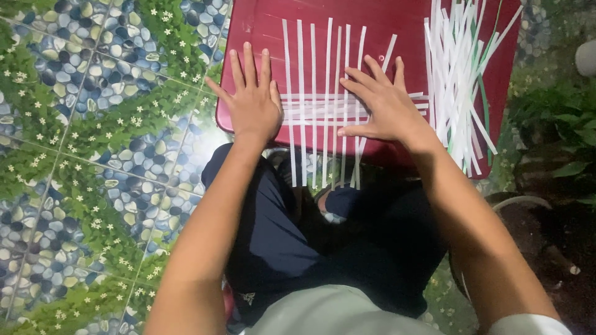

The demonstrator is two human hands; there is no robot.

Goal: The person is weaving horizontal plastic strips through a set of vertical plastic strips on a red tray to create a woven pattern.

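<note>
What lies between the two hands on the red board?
In the head view, upright white paper strips crossed by horizontal strips lie between the left hand and right hand on the red board.

Setting: a home, floor level, probably a porch or patio; floor tiles printed with pebbles, green leaves and small white flowers; live potted plants at the right edge, dark soil beside them; a red plastic surface, likely a low stool or tub lid, serves as worktop; the person sits on the floor in dark shorts; no bench or shop fittings.
</note>
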